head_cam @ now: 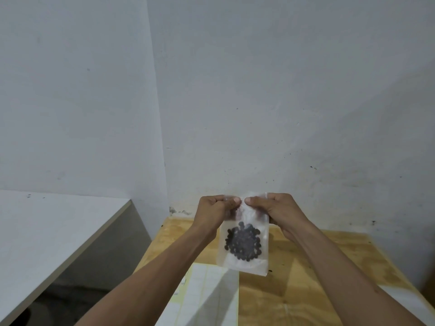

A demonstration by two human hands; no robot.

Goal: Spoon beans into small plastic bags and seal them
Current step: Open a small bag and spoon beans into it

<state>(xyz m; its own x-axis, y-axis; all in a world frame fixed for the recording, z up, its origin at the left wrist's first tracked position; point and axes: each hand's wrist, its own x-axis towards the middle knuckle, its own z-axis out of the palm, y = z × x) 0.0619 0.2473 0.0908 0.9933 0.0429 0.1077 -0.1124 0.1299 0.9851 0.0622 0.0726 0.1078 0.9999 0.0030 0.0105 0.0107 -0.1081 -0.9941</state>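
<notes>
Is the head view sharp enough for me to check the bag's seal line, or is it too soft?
Head view: dim, even light, no glare; both hands, left and right, pinch the bag top; dark beans read as a clump; the seal line is too blurred to judge; the wall corner bows from wide-angle distortion.

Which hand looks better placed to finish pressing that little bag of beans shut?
Neither clearly. The left hand and right hand both pinch the top edge of the small clear plastic bag of dark beans, thumbs nearly meeting mid-strip. Probably each slides outward toward its own corner.
</notes>
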